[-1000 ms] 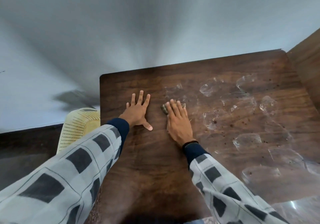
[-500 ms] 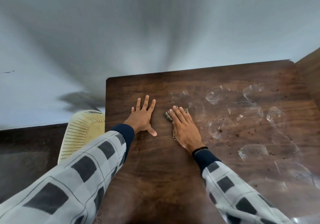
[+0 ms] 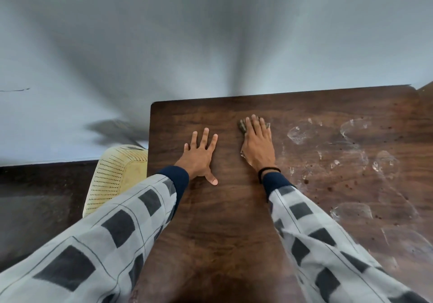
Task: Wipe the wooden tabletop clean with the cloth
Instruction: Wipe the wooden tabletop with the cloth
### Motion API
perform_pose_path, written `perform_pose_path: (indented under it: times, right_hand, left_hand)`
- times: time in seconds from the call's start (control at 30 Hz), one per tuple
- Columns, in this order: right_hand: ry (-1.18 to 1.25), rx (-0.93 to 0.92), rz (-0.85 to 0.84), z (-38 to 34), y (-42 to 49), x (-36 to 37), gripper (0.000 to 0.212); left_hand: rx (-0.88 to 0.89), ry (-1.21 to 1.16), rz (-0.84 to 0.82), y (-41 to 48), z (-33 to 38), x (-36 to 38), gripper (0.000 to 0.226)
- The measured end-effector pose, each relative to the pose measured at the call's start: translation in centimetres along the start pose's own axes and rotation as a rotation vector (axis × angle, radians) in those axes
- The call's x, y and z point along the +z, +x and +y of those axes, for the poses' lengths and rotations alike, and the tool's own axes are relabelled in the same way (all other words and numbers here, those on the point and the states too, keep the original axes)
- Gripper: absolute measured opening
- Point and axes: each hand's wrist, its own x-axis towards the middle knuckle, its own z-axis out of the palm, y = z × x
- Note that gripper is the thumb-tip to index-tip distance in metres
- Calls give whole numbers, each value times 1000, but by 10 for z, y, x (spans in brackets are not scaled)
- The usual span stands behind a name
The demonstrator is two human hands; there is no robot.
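the wall [image 3: 210, 33] fills the upper part of the view, pale and blurred. below it the wooden table [image 3: 222, 232] takes up most of the lower right, dark brown, with its far edge against the wall. the two sleeves [image 3: 105, 244], checked grey and dark with navy cuffs, reach in from the bottom corners. a cream perforated chair [image 3: 112, 181] stands off the table's left edge, well to the left of the left hand. white smears [image 3: 351, 162] and small dark specks cover the tabletop to the right of the right hand, while the wood between and below the two hands looks plain. the left hand [image 3: 199, 157] lies flat on the wood with fingers spread, grasping nothing. the right hand [image 3: 257, 146] lies palm down, pressing flat on the cloth rather than clenching it. a thin black band [image 3: 268, 170] circles that wrist. the cloth [image 3: 242, 124] is a small dark rag trapped under the right hand's fingers, showing past the fingertips toward the wall and a little at the thumb side, near the table's far edge.
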Motion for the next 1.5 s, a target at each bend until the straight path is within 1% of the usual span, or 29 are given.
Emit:
perform_pose_path:
  times: [0.03, 0.07, 0.1, 0.17, 0.23, 0.3, 0.37, 0.4, 0.43, 0.47, 0.57, 0.6, 0.63, 0.7, 0.77, 0.8, 0.83, 0.9, 0.97, 1.0, 1.03, 1.13, 1.17, 1.2, 1.27, 1.3, 1.37, 1.43, 1.5]
  right_hand:
    - [9, 40, 11, -8, 7, 3, 54]
    - [16, 34, 8, -15, 8, 5, 53]
    - [12, -18, 3, -19, 2, 6, 53]
    - [-4, -181, -23, -12, -19, 4, 53]
    - [-20, -240, -46, 3, -31, -1, 53]
    - [-11, -132, -14, 5, -13, -1, 54]
    - [24, 22, 45, -8, 19, 4, 55]
    - [35, 66, 53, -17, 32, 5, 54]
    - [41, 68, 51, -26, 39, 8, 54]
    - [34, 25, 36, -30, 40, 11, 54]
    - [-9, -216, -5, -19, 16, 10, 53]
    - [-13, -246, -11, -10, 13, 4, 53]
    - [-10, -231, -13, -3, 19, 0, 54]
    - [4, -105, 1, 1, 47, -3, 58]
    - [39, 25, 24, -9, 73, -1, 56]
    - [44, 38, 30, -17, 79, 1, 55]
    - [47, 13, 23, -24, 76, 5, 54]
    - [32, -116, -19, -29, 52, 9, 53]
    - [4, -224, -24, -14, 31, 5, 54]
    - [-12, -229, -16, -7, 32, 0, 55]
    - [-22, -198, 4, -1, 41, -1, 57]
    - [6, 2, 40, -6, 76, -1, 56]
    - [10, 20, 40, -14, 80, 0, 56]
    - [19, 4, 34, -21, 81, 2, 56]
    - [21, -90, 9, -25, 60, 7, 55]
    - [13, -146, -1, -22, 42, 7, 55]
    - [1, -196, -13, -5, 8, 4, 55]
    - [8, -167, 10, 12, 8, -3, 54]
    - [-1, -56, 36, 18, 28, -3, 55]
  left_hand:
    - [2, -5, 1, -1, 0, 0, 155]
    - [4, -8, 1, -1, 0, 0, 155]
    - [4, -8, 0, -2, 0, 0, 155]
    - [-3, -9, -3, -2, -1, -1, 155]
    - [-5, -11, -5, -2, 0, -1, 155]
    - [-2, -7, -5, -2, 1, -1, 155]
    - [-5, -2, -2, -2, 1, -2, 155]
    - [-5, -1, 3, -3, 1, -2, 155]
    - [-5, 1, 8, -4, 1, -1, 155]
    - [-6, 1, 10, -3, 1, -2, 155]
    - [-9, 1, -2, -1, 0, 0, 156]
    - [-11, 0, -6, -1, 0, -1, 155]
    - [-15, -3, -12, -1, 1, -2, 155]
    - [-19, -5, -31, -2, 2, -4, 154]
    - [-17, 0, -35, -3, 2, -5, 154]
    - [-15, 0, -32, -3, 2, -5, 154]
    - [-13, -1, -31, -4, 1, -4, 154]
    - [-13, 1, -21, -3, 0, -3, 155]
    - [-11, -2, -26, -3, 1, -2, 154]
    - [-13, -6, -22, -3, 1, -3, 154]
    - [-16, -9, -21, -3, 2, -4, 154]
    - [-23, -16, -46, -2, 3, -4, 155]
    - [-23, -8, -43, -2, 3, -3, 155]
    - [-23, -1, -43, -2, 2, -3, 155]
    - [-26, -4, -38, -2, 1, -3, 155]
    - [-27, -7, -29, -1, 1, -3, 155]
    - [-24, -18, -38, -1, 1, -1, 156]
    - [-34, -21, -35, 0, 1, -2, 156]
    - [-34, -15, -56, -1, 2, -3, 155]
